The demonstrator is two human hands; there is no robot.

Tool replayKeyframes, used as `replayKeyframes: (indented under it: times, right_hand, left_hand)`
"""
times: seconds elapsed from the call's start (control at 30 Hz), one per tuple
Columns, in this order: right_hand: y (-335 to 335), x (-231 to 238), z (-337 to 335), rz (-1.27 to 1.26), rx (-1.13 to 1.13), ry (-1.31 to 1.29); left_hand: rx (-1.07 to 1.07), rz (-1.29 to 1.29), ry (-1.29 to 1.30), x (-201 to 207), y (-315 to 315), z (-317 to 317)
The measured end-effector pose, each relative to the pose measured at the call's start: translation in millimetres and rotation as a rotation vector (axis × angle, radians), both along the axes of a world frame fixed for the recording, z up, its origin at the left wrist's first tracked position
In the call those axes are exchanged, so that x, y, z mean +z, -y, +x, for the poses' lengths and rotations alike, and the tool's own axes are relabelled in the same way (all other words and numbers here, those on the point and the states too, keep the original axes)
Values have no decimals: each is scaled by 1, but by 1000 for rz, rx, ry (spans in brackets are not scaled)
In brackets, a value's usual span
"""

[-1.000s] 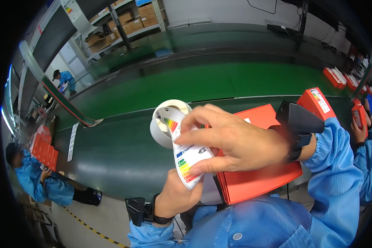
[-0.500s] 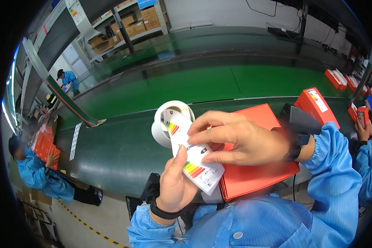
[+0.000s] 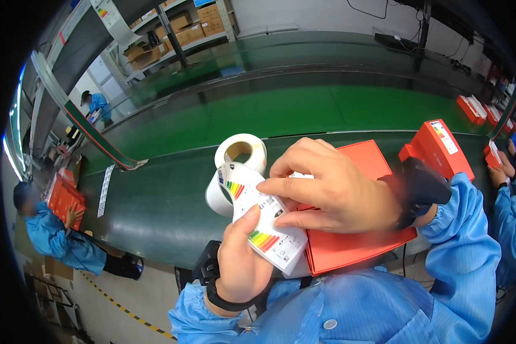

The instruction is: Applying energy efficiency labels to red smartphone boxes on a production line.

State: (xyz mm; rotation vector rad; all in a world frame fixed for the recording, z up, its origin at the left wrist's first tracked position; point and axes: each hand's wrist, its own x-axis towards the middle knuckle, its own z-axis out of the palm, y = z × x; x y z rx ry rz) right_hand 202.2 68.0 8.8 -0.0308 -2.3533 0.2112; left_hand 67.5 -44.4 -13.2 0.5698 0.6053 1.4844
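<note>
A strip of white labels (image 3: 268, 227) with green-to-red colour bars curves up from two white label rolls standing on the bench. My left hand (image 3: 243, 266) is closed on the strip's near part, its thumb lying on the face. From the right, my right hand (image 3: 338, 192) bends over the same strip, its index finger and thumb touching the face at separate spots. Its other fingers are partly hidden. The upper label roll (image 3: 252, 146) shows its cardboard core; the strip covers much of the lower roll (image 3: 215, 198). Beneath my right hand lies a flat red box (image 3: 355, 252).
A red box (image 3: 441, 150) with a colour-bar label stands beyond my right wrist. The green conveyor belt (image 3: 281, 112) runs behind the bench, with red boxes (image 3: 472, 109) at its right. Co-workers in blue hold red boxes at left and right. A label strip (image 3: 105, 192) lies at the bench's left.
The label strip and my left hand have shifted slightly left. My right hand has risen a little, its fingers still at the strip. The right co-worker's hands have moved with their box.
</note>
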Motion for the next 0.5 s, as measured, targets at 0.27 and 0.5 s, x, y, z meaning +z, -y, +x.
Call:
replayKeyframes:
  times: [0.27,0.5]
  right_hand:
    - [-3,2,6,-405,121,104]
    - [0,-6,2,83,66,-25]
  left_hand:
    - [-41,52,-137,-5,1,-1]
    - [-53,-64,185,-1,-5,0]
